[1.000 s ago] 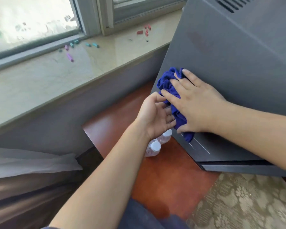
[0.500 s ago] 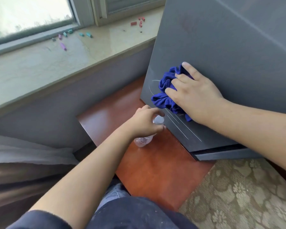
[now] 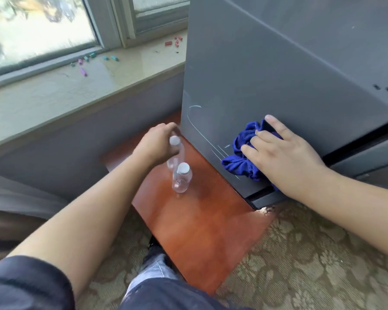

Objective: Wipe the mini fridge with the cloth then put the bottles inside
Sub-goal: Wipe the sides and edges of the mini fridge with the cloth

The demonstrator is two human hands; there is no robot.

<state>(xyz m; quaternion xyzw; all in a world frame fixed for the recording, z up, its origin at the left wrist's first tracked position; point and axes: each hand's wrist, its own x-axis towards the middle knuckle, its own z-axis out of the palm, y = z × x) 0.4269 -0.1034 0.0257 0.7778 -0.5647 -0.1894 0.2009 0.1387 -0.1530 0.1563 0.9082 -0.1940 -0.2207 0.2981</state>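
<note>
Right hand: flat, pressing blue cloth on the mini fridge side, low down.
Left hand: grip closed round one bottle.
Other bottle: upright on wooden surface, just beside.

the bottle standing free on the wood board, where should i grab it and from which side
Grip the standing bottle around its clear body just under the white cap, coming from above and its left. It stands upright, the mini fridge walls off its right, and the left hand already holds the other bottle right behind it.
</note>
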